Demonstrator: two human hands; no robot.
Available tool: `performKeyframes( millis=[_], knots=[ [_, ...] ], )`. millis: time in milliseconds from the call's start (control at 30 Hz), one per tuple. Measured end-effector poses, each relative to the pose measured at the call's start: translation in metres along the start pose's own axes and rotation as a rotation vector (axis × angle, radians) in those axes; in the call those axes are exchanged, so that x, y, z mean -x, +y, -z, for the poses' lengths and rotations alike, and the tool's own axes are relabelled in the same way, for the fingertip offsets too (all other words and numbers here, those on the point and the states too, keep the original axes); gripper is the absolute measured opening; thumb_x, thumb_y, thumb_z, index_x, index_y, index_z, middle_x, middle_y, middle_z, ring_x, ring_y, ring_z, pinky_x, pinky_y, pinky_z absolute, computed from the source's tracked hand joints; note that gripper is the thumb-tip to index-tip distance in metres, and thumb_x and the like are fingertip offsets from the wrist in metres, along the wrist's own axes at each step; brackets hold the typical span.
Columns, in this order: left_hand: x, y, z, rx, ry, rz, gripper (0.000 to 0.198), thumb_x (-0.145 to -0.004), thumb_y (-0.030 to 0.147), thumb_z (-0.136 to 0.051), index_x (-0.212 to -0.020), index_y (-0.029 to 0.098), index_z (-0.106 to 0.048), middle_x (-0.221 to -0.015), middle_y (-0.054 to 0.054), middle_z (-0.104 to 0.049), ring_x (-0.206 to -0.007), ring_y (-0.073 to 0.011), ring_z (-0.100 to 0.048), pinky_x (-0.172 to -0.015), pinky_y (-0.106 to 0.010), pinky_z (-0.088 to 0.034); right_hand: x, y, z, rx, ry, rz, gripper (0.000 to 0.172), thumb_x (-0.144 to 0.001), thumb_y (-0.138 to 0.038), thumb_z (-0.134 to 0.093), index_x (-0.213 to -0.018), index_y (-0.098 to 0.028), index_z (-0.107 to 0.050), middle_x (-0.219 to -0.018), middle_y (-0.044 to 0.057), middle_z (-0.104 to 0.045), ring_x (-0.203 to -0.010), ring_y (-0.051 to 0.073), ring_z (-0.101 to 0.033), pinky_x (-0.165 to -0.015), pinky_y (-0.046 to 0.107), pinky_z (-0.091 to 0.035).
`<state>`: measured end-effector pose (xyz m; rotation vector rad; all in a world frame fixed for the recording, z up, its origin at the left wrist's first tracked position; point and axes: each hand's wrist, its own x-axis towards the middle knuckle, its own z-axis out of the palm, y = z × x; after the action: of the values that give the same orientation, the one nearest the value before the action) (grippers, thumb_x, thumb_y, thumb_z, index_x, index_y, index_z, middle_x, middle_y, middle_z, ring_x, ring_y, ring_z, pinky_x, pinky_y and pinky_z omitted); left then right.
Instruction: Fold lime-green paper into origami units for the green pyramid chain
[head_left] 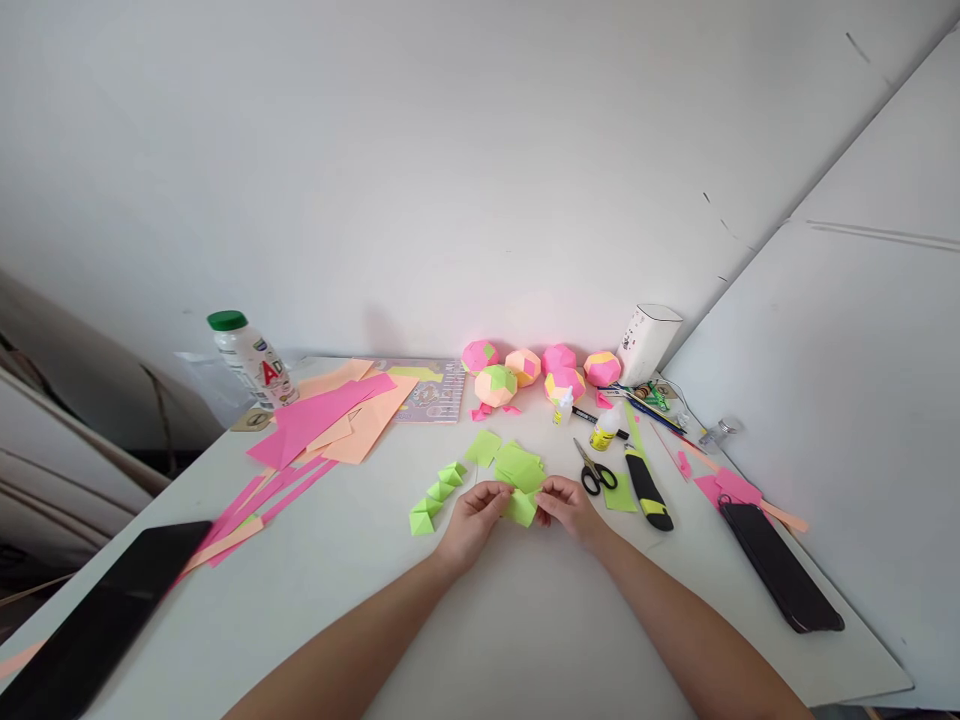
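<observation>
My left hand (474, 520) and my right hand (568, 505) meet at the middle of the white table (360, 590), both pinching a small piece of green paper (520, 508) between the fingertips. Just beyond them lies a small pile of green paper squares (516, 462). To the left of my left hand sit several folded green paper units (433, 496) in a short row.
Several pink, orange and green paper balls (536, 370) stand at the back by the wall. Scissors (595, 470), a yellow-black utility knife (648, 490), glue bottles (603, 430), pens and a phone (780, 565) lie on the right. Pink and orange sheets (337, 415), a bottle (247, 360) and a dark tablet (105, 610) lie left.
</observation>
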<state>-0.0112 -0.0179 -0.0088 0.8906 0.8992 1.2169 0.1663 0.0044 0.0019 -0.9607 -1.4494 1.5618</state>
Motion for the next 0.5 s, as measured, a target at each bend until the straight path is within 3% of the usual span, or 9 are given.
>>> performKeyframes(
  millis=[300,500],
  knots=[
    [-0.0024,-0.0044,0.0021,0.040,-0.093,0.039,0.038,-0.064,0.032,-0.071,-0.097,0.016,-0.059,-0.065,-0.001,-0.063,-0.061,-0.0140,-0.058,-0.062,-0.029,-0.047,-0.0008,0.0027,0.0020,-0.019,0.000,0.004,0.024,-0.075,-0.040,-0.062,-0.076,-0.016,-0.059,-0.054,-0.002,-0.057,-0.049,0.012,-0.052,-0.048,0.024,-0.041],
    [0.0008,0.0012,-0.0008,0.000,-0.163,0.036,0.049,-0.065,0.036,-0.070,-0.108,0.019,-0.052,-0.104,-0.007,-0.057,-0.069,-0.0135,-0.059,-0.062,-0.028,-0.047,-0.0025,0.0086,0.0037,-0.038,0.015,0.004,0.026,-0.074,-0.035,-0.065,-0.092,-0.016,-0.061,-0.059,-0.003,-0.057,-0.049,0.010,-0.052,-0.047,0.023,-0.041]
  ],
)
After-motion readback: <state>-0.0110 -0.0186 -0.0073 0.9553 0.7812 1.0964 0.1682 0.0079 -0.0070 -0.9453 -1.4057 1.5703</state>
